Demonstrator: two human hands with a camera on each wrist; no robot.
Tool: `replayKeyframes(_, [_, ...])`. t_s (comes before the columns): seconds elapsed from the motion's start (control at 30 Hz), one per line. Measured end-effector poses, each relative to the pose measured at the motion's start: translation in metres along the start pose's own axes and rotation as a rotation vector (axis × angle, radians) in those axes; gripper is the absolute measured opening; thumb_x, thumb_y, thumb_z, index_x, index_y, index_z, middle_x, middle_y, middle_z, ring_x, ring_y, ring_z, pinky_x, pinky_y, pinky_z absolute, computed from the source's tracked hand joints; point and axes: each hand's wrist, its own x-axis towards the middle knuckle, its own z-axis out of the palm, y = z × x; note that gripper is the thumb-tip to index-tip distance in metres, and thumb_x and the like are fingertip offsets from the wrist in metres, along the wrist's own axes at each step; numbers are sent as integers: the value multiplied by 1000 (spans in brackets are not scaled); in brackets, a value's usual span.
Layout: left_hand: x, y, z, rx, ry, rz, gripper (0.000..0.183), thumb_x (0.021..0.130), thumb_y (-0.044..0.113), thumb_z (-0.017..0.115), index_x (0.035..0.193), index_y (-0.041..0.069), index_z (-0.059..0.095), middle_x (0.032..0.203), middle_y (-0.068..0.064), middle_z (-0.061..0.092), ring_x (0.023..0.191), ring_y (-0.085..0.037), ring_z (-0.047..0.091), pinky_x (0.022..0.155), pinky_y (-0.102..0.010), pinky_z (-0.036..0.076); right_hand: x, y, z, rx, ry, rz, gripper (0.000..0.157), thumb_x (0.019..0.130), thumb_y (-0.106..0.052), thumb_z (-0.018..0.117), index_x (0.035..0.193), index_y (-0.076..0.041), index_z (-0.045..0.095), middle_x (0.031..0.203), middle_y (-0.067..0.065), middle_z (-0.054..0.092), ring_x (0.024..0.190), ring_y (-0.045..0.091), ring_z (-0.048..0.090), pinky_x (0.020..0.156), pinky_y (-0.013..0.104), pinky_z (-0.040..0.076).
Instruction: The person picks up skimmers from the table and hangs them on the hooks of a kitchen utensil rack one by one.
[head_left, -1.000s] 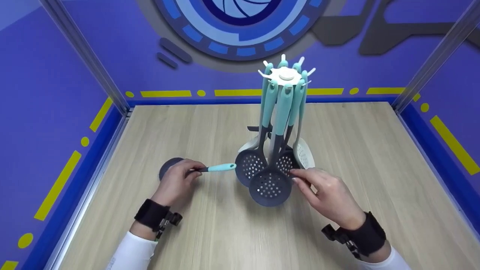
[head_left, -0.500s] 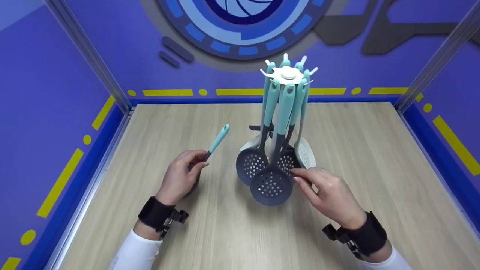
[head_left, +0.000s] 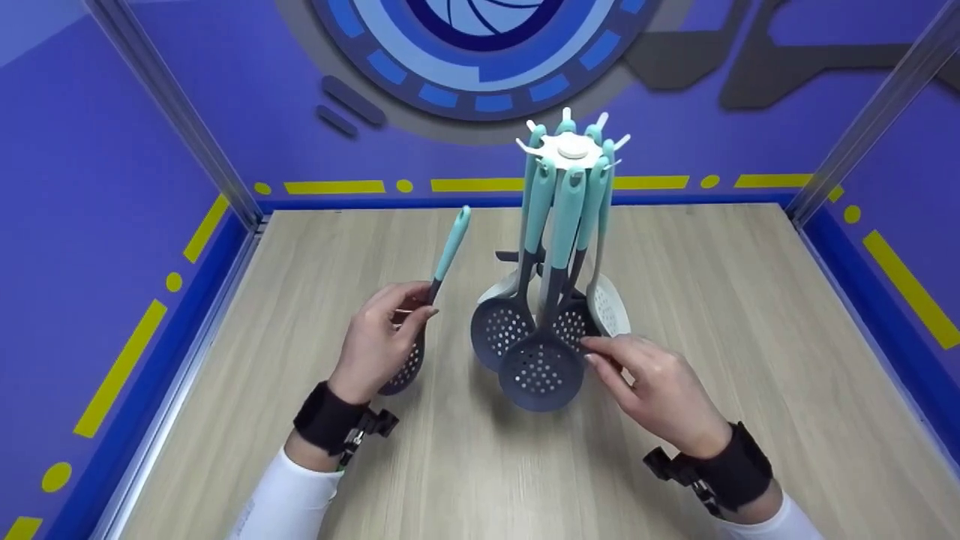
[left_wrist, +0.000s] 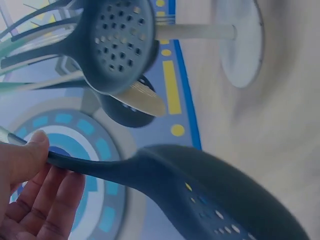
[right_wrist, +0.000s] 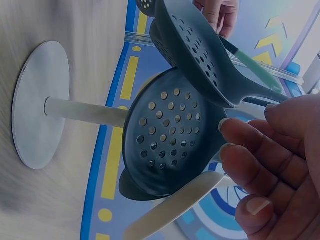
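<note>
In the head view my left hand [head_left: 380,335] pinches the dark neck of a skimmer [head_left: 405,371]. Its mint handle points up and its perforated bowl hangs down, partly hidden by the hand. The left wrist view shows thumb and fingers on that skimmer's neck [left_wrist: 95,167]. My right hand [head_left: 664,382] has its thumb and fingertips at the rim of the front skimmer [head_left: 541,375], apparently pinching it. That skimmer hangs from a white utensil rack [head_left: 572,150] among several mint-handled utensils. In the right wrist view the exact contact is partly hidden behind the thumb.
The rack's round white base [right_wrist: 40,105] stands on the wooden table [head_left: 480,465]. Beside the front skimmer hang another dark skimmer [head_left: 501,334] and a pale perforated utensil [head_left: 609,307]. Blue printed panels [head_left: 187,97] enclose the table's back and sides.
My left hand has moved right and turned the skimmer from lying sideways to upright, handle up, closer to the rack. My right hand has stayed at the hanging skimmer's rim.
</note>
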Motion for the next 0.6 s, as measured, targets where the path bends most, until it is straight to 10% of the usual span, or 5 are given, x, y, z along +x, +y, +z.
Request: replayKeyframes(0.6, [28,47,4,-71,48,157,30,102,21,71,130,10,71,113,-4,75,100,-10,73,80,-24,62,1,-1,2,12,5,-6,32,89,-2,81,120,-10,76,107,-3,79,88,5,71,71,18,56])
